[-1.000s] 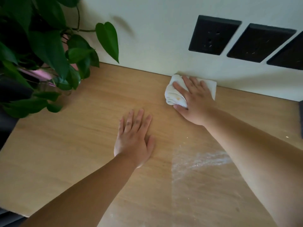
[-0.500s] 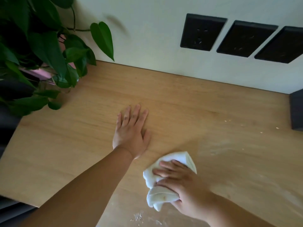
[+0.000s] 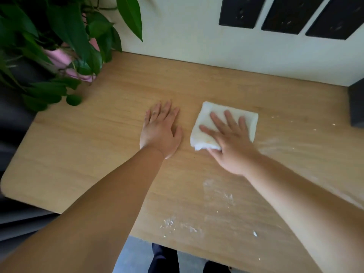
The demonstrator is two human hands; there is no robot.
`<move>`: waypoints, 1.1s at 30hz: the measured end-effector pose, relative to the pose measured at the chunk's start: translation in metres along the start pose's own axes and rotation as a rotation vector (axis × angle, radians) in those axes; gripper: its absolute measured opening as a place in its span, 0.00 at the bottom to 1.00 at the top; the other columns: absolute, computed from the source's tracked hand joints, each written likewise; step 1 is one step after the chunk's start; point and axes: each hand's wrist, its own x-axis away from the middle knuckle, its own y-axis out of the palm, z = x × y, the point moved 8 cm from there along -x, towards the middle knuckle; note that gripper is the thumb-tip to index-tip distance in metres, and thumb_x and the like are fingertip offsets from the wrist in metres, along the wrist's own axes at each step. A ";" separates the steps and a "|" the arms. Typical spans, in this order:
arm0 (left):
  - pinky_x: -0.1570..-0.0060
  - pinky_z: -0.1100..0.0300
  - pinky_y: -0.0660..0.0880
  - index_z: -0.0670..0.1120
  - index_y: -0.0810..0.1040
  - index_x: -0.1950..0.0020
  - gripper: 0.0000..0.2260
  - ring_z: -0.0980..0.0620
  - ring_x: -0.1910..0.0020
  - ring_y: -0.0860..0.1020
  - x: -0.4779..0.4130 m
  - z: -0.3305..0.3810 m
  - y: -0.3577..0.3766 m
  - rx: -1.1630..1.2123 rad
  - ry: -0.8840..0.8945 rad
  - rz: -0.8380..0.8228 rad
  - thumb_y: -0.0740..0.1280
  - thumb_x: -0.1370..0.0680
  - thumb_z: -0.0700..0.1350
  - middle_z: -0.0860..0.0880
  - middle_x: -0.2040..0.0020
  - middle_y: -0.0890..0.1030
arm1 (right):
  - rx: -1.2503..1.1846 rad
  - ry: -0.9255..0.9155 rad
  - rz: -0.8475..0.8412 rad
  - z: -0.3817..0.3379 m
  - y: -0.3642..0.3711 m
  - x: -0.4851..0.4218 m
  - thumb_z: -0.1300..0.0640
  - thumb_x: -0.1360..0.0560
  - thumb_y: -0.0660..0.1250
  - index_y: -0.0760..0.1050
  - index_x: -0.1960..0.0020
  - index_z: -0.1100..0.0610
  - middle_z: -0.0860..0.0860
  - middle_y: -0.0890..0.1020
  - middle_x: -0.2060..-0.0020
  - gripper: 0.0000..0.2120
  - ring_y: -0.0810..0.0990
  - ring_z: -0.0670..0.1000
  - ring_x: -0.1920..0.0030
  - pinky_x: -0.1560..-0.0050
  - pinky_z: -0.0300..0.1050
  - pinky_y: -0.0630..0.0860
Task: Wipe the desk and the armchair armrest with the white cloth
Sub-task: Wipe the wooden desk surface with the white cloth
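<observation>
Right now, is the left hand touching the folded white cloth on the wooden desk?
Apart. Head view shows bare wooden desk between the left hand and the folded white cloth.

1. We see soft, even daylight: the desk and wall are bright, with no glare.
2. We see only a faint shadow beside the left hand.
3. We find the right hand and cloth slightly smeared by motion blur.
4. We notice wide-angle bending toward the edges; the plant and the lower left corner sit dark.
</observation>
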 end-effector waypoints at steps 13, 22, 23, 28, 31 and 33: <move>0.20 0.51 0.54 0.56 0.59 0.17 0.25 0.50 0.17 0.53 0.155 -0.148 -0.023 -0.001 -0.103 -0.165 0.53 0.14 0.56 0.52 0.15 0.55 | 0.058 -0.334 -0.091 -0.067 0.016 0.106 0.37 0.31 0.75 0.78 0.32 0.57 0.62 0.74 0.32 0.35 0.67 0.71 0.25 0.27 0.73 0.62; 0.19 0.44 0.42 0.57 0.50 0.15 0.29 0.47 0.16 0.44 0.203 -0.181 -0.002 -0.003 -0.005 -0.080 0.48 0.18 0.53 0.53 0.14 0.47 | -0.137 0.048 0.197 -0.149 0.070 0.152 0.42 0.27 0.65 0.70 0.25 0.56 0.65 0.57 0.18 0.34 0.53 0.72 0.19 0.22 0.72 0.52; 0.19 0.45 0.42 0.57 0.51 0.15 0.29 0.47 0.16 0.45 0.202 -0.182 -0.002 0.013 0.010 -0.065 0.49 0.18 0.53 0.53 0.14 0.49 | -0.139 0.117 0.209 -0.170 0.076 0.148 0.41 0.28 0.65 0.69 0.23 0.54 0.65 0.57 0.18 0.36 0.53 0.73 0.19 0.22 0.72 0.51; 0.18 0.50 0.43 0.54 0.56 0.16 0.28 0.50 0.16 0.48 0.204 -0.194 -0.008 0.098 0.127 -0.062 0.51 0.17 0.49 0.53 0.15 0.51 | -0.185 0.364 0.175 -0.259 0.079 0.085 0.33 0.28 0.59 0.58 0.17 0.44 0.67 0.51 0.18 0.41 0.50 0.74 0.20 0.23 0.73 0.48; 0.18 0.55 0.44 0.51 0.58 0.16 0.28 0.53 0.17 0.49 0.207 -0.200 -0.012 0.132 0.193 -0.035 0.48 0.17 0.50 0.52 0.16 0.54 | -0.190 0.220 0.182 -0.308 0.075 0.038 0.30 0.27 0.59 0.56 0.17 0.39 0.66 0.50 0.17 0.40 0.47 0.74 0.19 0.22 0.73 0.45; 0.20 0.60 0.44 0.48 0.56 0.16 0.28 0.57 0.18 0.50 0.205 -0.206 -0.012 0.218 0.143 -0.004 0.49 0.18 0.51 0.52 0.16 0.56 | -0.145 0.091 0.165 -0.331 0.074 0.015 0.30 0.27 0.58 0.56 0.18 0.38 0.65 0.50 0.17 0.40 0.46 0.73 0.19 0.22 0.73 0.44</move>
